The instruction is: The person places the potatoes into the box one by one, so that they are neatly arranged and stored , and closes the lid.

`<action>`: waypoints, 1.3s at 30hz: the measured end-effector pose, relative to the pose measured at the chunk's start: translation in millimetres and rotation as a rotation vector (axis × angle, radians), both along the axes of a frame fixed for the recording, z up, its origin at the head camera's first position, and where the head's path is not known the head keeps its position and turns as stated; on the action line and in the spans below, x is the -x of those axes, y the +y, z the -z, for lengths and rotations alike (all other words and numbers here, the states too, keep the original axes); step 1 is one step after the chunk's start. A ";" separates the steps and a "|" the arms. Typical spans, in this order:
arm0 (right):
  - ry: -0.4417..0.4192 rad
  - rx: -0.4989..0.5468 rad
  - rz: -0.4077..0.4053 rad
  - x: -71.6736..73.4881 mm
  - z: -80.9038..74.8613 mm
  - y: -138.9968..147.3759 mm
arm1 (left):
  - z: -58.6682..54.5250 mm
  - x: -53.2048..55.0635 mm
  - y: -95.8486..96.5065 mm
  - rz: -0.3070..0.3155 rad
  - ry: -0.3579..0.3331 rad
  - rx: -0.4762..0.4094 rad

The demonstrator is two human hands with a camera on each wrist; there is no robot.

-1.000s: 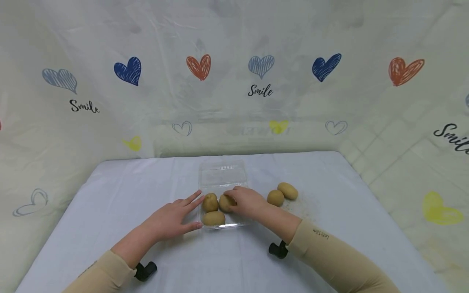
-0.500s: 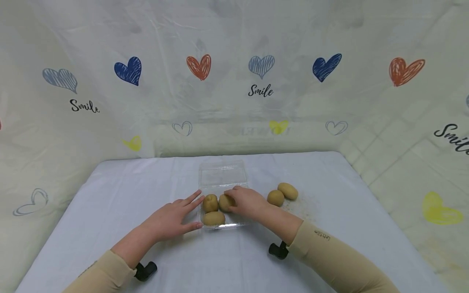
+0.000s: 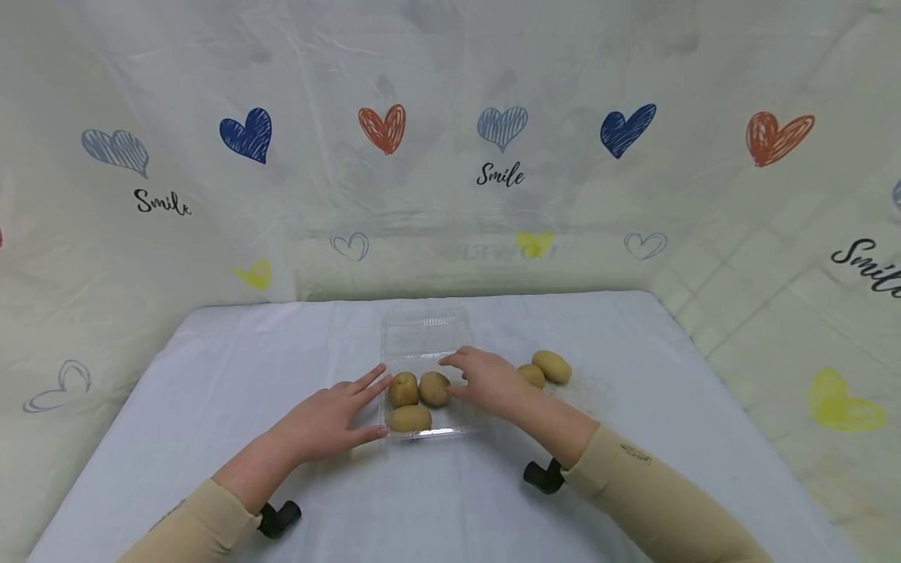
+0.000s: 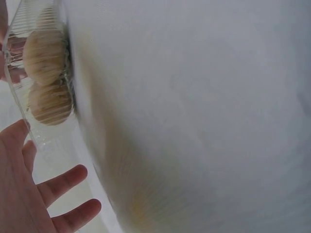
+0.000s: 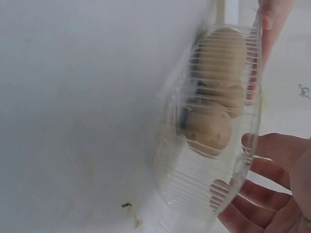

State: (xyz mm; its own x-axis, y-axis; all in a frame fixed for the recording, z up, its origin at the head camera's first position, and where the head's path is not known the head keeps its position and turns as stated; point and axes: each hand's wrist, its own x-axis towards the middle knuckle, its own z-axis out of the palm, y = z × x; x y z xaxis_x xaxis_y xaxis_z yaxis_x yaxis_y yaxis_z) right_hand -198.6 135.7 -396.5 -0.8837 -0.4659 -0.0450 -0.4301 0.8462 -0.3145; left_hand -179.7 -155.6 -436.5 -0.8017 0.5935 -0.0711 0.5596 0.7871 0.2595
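Note:
A clear plastic clamshell box (image 3: 450, 431) lies on the table in the head view, its lid (image 3: 425, 332) folded back. Inside are three potatoes: one at the back left (image 3: 404, 389), one at the back right (image 3: 435, 389) and one in front (image 3: 411, 419). My left hand (image 3: 331, 422) rests at the box's left rim with spread fingers and thumb. My right hand (image 3: 489, 383) is over the box's right side, fingers apart, just beside the back right potato and holding nothing. The right wrist view shows this hand (image 5: 277, 184) at the rim, partly seen through the ribbed wall.
To the right of the box, two more potatoes lie on the white cloth, a longer one (image 3: 552, 367) and a rounder one (image 3: 532, 375) partly behind my right hand. Crumbs of dirt (image 3: 580, 395) are scattered near them. A printed curtain (image 3: 450, 234) hangs behind the table.
My right hand has let go of the back right potato, its fingers have spread, and it has moved slightly right. That potato stays in the box. The left hand has not moved.

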 end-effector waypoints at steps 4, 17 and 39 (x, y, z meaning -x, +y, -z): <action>0.001 0.025 0.015 -0.9 -5.1 6.6 | -0.1 -0.1 -0.3 -0.001 0.004 -0.001; 0.030 0.069 0.119 -3.2 -17.4 46.5 | 1.9 1.0 -2.0 -0.007 0.004 0.006; -0.016 0.123 0.306 -9.1 -7.5 139.2 | 1.2 -0.5 0.8 -0.008 -0.004 0.009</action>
State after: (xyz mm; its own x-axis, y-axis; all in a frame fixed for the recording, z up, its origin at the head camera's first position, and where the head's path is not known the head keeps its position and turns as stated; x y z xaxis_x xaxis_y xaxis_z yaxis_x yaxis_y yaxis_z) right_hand -189.4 274.9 -389.0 -0.9832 -0.1817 -0.0195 -0.1561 0.8906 -0.4271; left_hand -179.2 -154.8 -437.7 -0.8062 0.5862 -0.0798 0.5520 0.7939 0.2549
